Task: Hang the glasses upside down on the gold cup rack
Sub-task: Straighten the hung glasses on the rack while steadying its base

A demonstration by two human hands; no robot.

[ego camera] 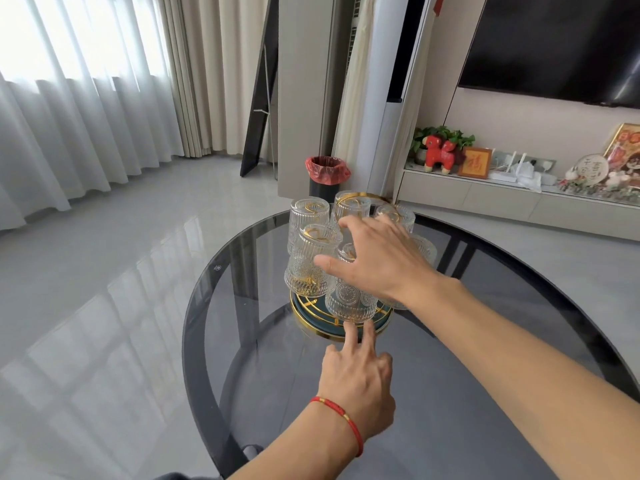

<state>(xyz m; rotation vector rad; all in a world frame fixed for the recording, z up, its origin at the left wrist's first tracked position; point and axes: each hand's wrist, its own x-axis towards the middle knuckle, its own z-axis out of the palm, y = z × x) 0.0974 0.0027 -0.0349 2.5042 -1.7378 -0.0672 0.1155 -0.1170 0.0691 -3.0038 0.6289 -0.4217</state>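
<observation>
Your right hand (377,261) rests spread on a hung glass (349,299); your left hand (356,382), fingers apart, touches the rack (304,306) base on the dark glass table (485,393). No writing is readable.

Right hand (381,261) covers tops of near glass (351,299) and right-side glass (424,249); grip unclear. Rack (360,196) mostly hidden by glasses, only top ring and base show. Bench (485,375) and both forearms cut off by bottom edge.
</observation>
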